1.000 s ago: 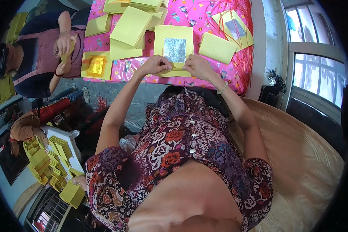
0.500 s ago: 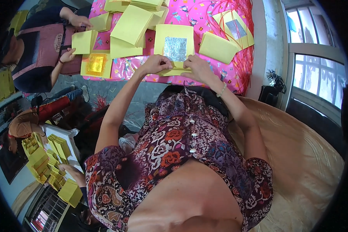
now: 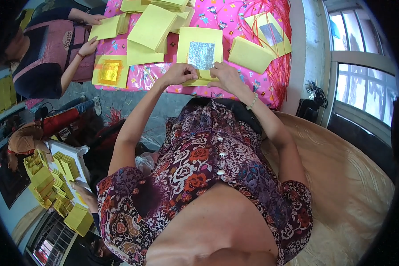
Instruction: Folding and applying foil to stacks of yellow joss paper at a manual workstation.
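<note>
I see the left hand (image 3: pixel 181 74) pinching the folded near edge of a silver-patched, rectangular yellow paper sheet (image 3: pixel 200 49); the right hand (image 3: pixel 228 78), fingers parted, apparently steadies it.

Head view, looking down at my two bare hands over a table with a pink, patterned cover (image 3: pixel 235 26). My left hand (image 3: pixel 179 74) pinches the turned-up near edge of a yellow sheet (image 3: pixel 200 36) bearing a silver square (image 3: pixel 201 53); my right hand (image 3: pixel 227 79), a beaded bracelet (image 3: pixel 252 102) at its wrist, rests its fingers on the same edge. To the left lie a pile of folded yellow papers (image 3: pixel 150 27) and a sheet with a gold square (image 3: pixel 111 72); to the right, a folded yellow paper (image 3: pixel 251 54) and red strands (image 3: pixel 280 75). At far left, a co-worker (image 3: pixel 53 48) holds yellow paper (image 3: pixel 105 29).
</note>
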### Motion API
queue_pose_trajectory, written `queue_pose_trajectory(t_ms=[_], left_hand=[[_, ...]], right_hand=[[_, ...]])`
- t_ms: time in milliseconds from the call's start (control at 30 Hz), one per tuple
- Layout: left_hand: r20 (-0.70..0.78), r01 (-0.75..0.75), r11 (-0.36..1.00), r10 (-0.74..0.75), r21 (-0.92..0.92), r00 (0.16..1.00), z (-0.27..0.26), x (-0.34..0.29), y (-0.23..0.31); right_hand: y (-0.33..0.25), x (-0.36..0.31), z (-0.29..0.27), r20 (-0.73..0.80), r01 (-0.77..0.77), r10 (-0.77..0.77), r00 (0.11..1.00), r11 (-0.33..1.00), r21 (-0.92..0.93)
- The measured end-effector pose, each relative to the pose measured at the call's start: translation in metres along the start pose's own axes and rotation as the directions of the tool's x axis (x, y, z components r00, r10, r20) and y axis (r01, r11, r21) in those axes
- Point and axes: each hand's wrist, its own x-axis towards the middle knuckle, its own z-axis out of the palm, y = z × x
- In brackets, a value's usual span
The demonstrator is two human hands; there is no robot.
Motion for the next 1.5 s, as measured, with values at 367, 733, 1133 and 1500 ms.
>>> queue_pose_trajectory(t_ms=[367,733,1133,1500], left_hand=[[0.063,0.009,0.977,0.005,-0.214,0.998,-0.001,-0.005,-0.001],[0.1,-0.021,0.973,0.045,-0.231,0.994,-0.002,-0.004,-0.002],[0.162,0.052,0.937,0.005,-0.345,0.987,-0.004,0.0,-0.009],[0.192,0.09,0.913,-0.012,-0.399,0.981,-0.008,0.002,-0.006]], right_hand=[[0.007,0.007,0.006,0.006,-0.039,0.039,0.999,0.999,0.002],[0.012,0.007,0.006,0.031,-0.068,0.067,0.997,0.997,0.034],[0.011,0.008,0.0,0.091,-0.102,0.098,0.991,0.994,0.047],[0.017,0.009,-0.002,0.104,-0.057,0.053,0.993,0.998,0.041]])
